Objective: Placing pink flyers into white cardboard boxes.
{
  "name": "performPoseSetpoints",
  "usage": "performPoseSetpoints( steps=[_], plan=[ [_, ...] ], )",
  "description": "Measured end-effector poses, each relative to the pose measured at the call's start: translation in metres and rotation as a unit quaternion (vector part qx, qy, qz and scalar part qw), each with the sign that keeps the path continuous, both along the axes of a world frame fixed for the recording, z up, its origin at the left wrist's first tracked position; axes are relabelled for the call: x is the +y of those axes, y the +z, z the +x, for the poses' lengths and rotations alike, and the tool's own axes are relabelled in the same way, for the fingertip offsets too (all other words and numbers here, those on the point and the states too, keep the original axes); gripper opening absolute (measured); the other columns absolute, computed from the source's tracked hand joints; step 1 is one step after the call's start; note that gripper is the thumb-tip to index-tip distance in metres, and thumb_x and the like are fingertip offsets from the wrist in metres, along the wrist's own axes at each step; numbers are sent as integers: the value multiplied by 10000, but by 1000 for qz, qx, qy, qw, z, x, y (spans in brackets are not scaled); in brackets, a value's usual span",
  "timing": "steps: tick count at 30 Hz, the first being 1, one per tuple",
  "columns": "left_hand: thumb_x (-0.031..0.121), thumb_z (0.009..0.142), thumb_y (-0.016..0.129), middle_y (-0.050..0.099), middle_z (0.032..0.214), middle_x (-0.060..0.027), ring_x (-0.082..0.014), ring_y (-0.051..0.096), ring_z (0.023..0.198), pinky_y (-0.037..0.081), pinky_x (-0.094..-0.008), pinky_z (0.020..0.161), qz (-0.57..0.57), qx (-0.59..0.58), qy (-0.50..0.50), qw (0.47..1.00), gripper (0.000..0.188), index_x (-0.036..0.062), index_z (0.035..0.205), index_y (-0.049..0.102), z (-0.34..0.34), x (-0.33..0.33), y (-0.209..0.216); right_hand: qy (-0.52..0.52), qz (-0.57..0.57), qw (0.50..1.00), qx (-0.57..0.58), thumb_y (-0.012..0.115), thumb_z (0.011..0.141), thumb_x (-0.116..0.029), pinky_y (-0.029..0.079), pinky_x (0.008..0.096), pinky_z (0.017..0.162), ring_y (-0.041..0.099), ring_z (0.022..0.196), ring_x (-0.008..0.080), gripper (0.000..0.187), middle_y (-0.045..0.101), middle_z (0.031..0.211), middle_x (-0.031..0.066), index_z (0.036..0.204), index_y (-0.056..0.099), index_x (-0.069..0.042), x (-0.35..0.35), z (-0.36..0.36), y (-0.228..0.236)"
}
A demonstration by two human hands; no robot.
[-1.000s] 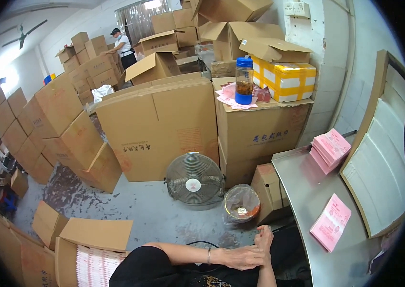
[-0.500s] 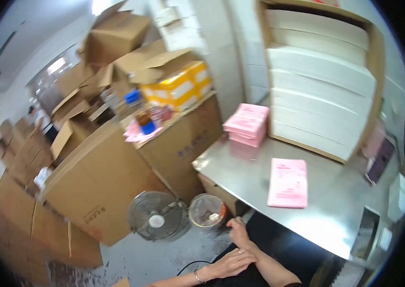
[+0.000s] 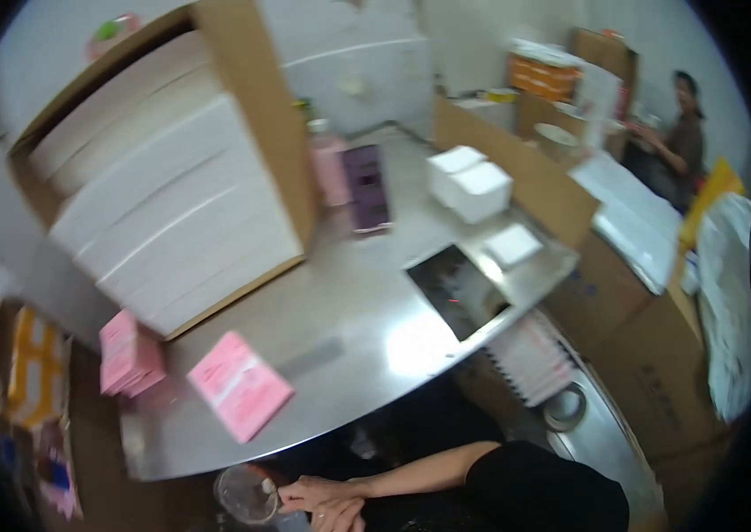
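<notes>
by a clock set at mid-view, a box bound in yellow and white tape (image 3: pixel 35 368) sits between eight and nine o'clock. at eight, a pink stack (image 3: pixel 131 356) stands on a steel-topped table (image 3: pixel 349 310), just beside an open carton (image 3: pixel 267 133) at ten o'clock, its face filled with layers of white packs (image 3: pixel 180 199). nearer the middle at eight, a pink pack (image 3: pixel 239 386) lies flat with a pale band across it. on the floor at seven o'clock, below the table's edge, is a lined bin (image 3: pixel 231 507), the thing closest to the hands. the right hand (image 3: pixel 304 493) reaches in from four o'clock, its fingers at the bin's rim; contact cannot be told, nor whether the hand is open or closed. at six, the left hand (image 3: pixel 337 514) rests across the right wrist; blur hides whether it grips. up at twelve stands a dark purple oblong (image 3: pixel 366 188); toward two, white blocks (image 3: pixel 470 182) sit together on the steel. farther off at two o'clock, a co-worker (image 3: pixel 684 152) is beyond the cartons, and at three hangs a pale plastic bag (image 3: pixel 732 310).
</notes>
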State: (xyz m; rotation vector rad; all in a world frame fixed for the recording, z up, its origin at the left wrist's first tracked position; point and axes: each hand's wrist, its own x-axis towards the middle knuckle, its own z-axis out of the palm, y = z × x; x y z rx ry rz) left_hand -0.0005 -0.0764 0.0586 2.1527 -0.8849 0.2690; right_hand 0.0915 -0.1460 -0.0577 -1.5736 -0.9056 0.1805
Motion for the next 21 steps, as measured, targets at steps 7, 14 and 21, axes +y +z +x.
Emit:
performPoseSetpoints(
  steps=[7, 14, 21],
  plan=[
    [-119, 758, 618, 672, 992, -176, -355, 652, 940, 523, -429, 844, -51, -30, -218, 974, 304, -33, 1045, 673, 32, -41, 49, -127, -202, 953, 186, 519, 857, -4, 462, 403, 643, 627, 778, 301, 94, 610, 815, 156, 949, 510, 12, -204, -71, 93],
    [-117, 769, 615, 650, 1006, -184, -369, 637, 932, 518, -444, 838, -51, -32, -334, 941, 323, -25, 1076, 654, 54, -82, 31, -690, -232, 677, -111, 585, 745, 40, 534, 367, 789, 643, 883, 277, 106, 655, 921, 124, 760, 667, -26, -352, -202, 220],
    [-97, 786, 619, 650, 1014, -164, -351, 632, 960, 508, -437, 864, -21, -23, -431, 902, 322, 0, 1092, 654, 50, -118, 31, -930, -288, 183, -136, 637, 844, -109, 515, 389, 756, 658, 859, 323, 189, 677, 875, 192, 972, 705, 12, -510, -385, 269]
  ],
)
